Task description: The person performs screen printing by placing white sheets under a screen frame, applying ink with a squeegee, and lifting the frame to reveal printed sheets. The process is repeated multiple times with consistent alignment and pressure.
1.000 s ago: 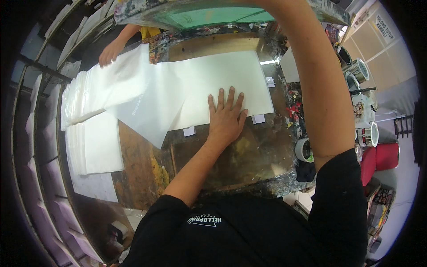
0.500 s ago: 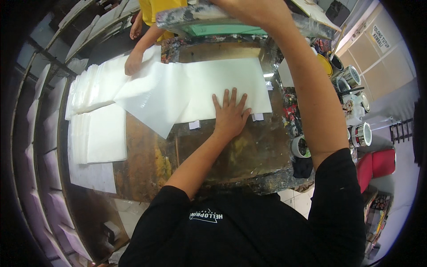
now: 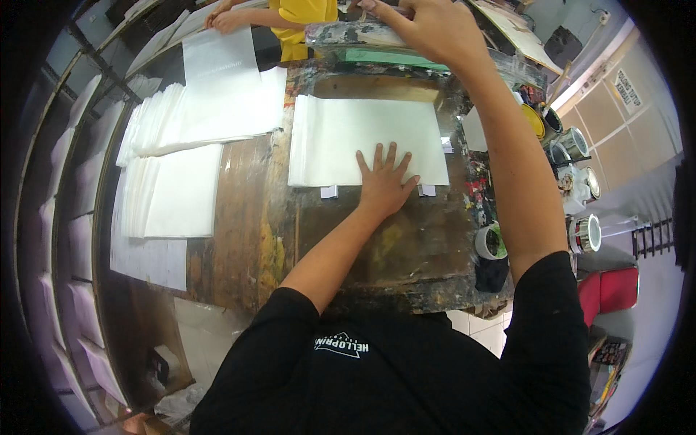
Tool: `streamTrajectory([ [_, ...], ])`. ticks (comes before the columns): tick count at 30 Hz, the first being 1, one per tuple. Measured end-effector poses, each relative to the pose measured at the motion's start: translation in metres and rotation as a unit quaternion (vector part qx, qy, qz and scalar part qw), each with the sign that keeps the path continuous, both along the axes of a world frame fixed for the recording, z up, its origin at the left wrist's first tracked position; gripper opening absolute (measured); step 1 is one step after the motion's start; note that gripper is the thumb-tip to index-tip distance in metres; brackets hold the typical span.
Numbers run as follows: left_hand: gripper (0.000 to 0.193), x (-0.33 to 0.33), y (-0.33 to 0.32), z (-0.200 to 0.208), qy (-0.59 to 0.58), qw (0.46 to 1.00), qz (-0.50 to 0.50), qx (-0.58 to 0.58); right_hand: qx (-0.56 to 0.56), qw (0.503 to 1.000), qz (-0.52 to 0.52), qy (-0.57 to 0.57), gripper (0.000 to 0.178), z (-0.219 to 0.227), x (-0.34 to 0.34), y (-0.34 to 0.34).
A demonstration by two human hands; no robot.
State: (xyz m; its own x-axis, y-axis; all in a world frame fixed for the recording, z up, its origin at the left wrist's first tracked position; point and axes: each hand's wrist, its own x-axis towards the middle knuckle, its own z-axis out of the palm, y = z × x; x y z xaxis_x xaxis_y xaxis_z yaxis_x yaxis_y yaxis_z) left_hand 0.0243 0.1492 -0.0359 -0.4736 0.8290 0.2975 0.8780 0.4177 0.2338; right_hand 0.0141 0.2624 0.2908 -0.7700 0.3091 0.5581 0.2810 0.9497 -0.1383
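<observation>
My left hand [image 3: 384, 190] lies flat with spread fingers on a white, flat, bag-like sheet [image 3: 337, 134]; whether it is a bag or plain sheet I cannot tell. That piece rests on the table board, with small pale tabs [image 3: 330, 192] showing along its near edge. Up at the far side, my right hand [image 3: 442, 32] is closed over the edge of a raised, paint-stained screen-printing frame [image 3: 348, 35]; some fingertips are cut off by the picture's top. Green mesh [image 3: 395, 58] shows under the frame.
A person in yellow holds a white sheet [image 3: 221, 61] at the far left. Stacks of white sheets [image 3: 181, 192] lie along the table's left. Paint cans [image 3: 583, 233], a cup [image 3: 491, 241] and a red chair [image 3: 609, 290] stand right. Racks [image 3: 83, 239] line the left.
The co-worker's sheet has come off the piece under my left hand and moved far left over the stacks. My left hand stays flat. My right hand remains at the frame.
</observation>
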Motion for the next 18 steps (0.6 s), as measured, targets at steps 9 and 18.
streamTrajectory([
  [9, 0.069, 0.005, 0.0, 0.003, -0.024, 1.0, -0.007, -0.013, -0.018, 0.999, -0.038, -0.03, 0.08, 0.013, 0.001, -0.007],
  [18, 0.071, 0.007, -0.001, 0.002, -0.017, 1.0, -0.003, -0.013, 0.003, 0.999, -0.048, -0.02, 0.077, 0.008, -0.009, 0.005],
])
